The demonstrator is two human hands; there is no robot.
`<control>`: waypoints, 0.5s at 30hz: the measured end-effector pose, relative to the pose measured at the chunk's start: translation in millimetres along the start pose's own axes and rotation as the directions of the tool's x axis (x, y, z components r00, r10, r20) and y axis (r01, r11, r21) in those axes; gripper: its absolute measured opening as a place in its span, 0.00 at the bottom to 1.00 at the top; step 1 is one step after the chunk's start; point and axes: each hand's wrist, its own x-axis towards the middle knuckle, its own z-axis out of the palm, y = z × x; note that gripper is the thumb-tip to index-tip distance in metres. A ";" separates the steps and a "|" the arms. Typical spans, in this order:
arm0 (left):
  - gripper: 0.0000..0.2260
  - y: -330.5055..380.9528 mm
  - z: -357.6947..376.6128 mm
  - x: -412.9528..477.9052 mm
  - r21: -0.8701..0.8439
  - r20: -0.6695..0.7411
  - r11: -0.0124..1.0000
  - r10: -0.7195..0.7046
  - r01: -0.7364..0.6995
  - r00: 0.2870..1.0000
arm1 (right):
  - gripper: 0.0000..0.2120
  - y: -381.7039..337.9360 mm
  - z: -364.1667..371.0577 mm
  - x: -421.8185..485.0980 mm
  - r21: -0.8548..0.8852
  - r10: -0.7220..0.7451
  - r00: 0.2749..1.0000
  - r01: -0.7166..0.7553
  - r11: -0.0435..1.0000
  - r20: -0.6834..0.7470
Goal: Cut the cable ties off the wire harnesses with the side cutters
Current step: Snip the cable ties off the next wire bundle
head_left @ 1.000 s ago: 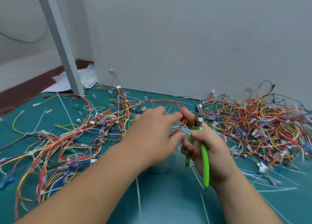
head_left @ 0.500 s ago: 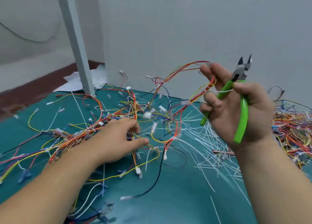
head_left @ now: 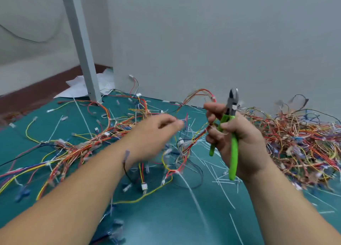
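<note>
My right hand (head_left: 245, 139) grips the green-handled side cutters (head_left: 234, 152) upright, their dark jaws slightly apart and pointing up. The same hand's fingers also hold a red, orange and yellow wire harness (head_left: 200, 94), which loops above the hand and hangs down to the mat. My left hand (head_left: 153, 135) is blurred and just left of the right hand. Its thumb and forefinger meet in a pinch on the harness wires near the tips. The jaws are off any tie.
A large tangle of harnesses (head_left: 299, 134) is piled at the right, and more harnesses (head_left: 83, 145) spread over the left of the green mat (head_left: 166, 217). Cut white ties (head_left: 217, 163) litter the middle. A grey post (head_left: 83, 50) and a wall (head_left: 203, 41) stand behind.
My right hand has come down and slightly inward with the cutters and harness. My left hand has lifted off the left pile and moved right to the hanging wires.
</note>
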 end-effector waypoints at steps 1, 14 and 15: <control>0.28 0.9 9.2 -0.6 0.034 0.078 0.999 -0.021 0.018 0.997 | 0.26 0.3 1.9 -0.3 0.004 -0.006 1.000 0.005 1.000 0.025; 0.29 -4.1 14.5 16.7 -0.120 0.105 0.951 -0.273 0.284 0.956 | 0.33 -6.4 -20.8 -6.4 0.207 -0.045 0.984 0.008 0.978 0.174; 0.25 -3.5 13.3 18.7 -0.200 0.011 0.945 -0.264 0.260 0.965 | 0.32 -5.7 -22.1 -6.9 0.206 -0.041 0.987 0.009 0.979 0.154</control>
